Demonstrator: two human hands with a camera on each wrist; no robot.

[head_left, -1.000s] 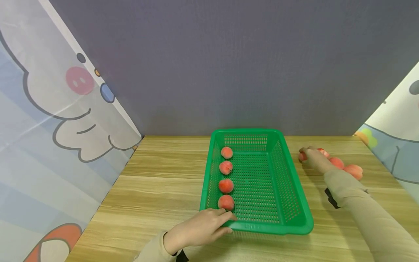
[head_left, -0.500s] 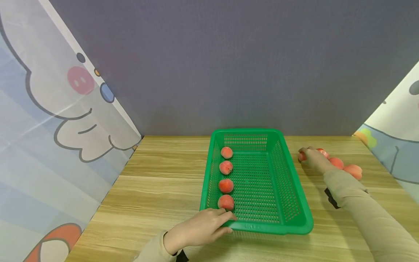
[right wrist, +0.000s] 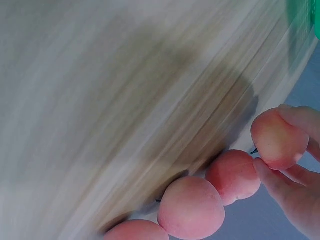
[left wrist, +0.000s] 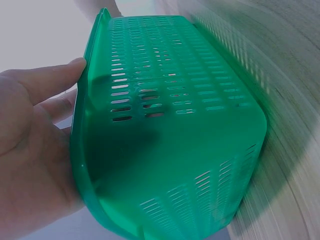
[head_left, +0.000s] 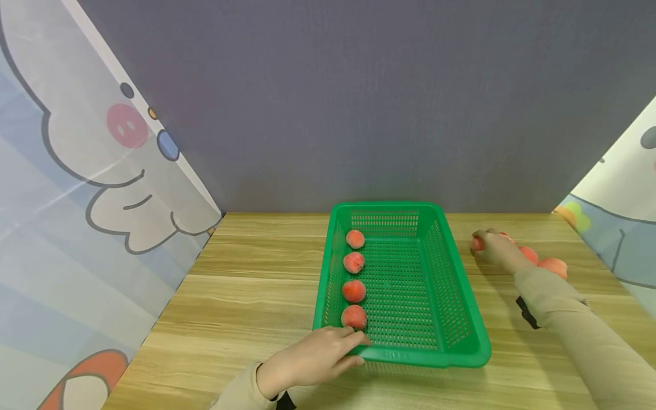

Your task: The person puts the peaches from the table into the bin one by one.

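A green plastic basket [head_left: 400, 357] stands on the wooden table with a column of several peaches along its left side; the nearest peach [head_left: 354, 317] lies close to my left hand [head_left: 315, 356]. That hand grips the basket's near-left rim, thumb outside and fingers over the edge, as the left wrist view also shows. To the right of the basket, my right hand [head_left: 496, 249] holds a peach [right wrist: 279, 139] between thumb and fingers. Its fingertip is right at a second peach [right wrist: 233, 176]. Another peach [right wrist: 191, 207] and a partly cropped peach [right wrist: 137, 231] continue the row.
A grey upright panel [head_left: 328, 108] borders the table's back edge. Cartoon-printed curtains flank it, one on the left [head_left: 61, 228] and one on the right [head_left: 622, 228]. The wooden tabletop [head_left: 246, 296] extends left of the basket.
My right hand has shifted slightly to the right, with the peach in its fingers. The left hand, the basket and the peaches inside it have kept their places.
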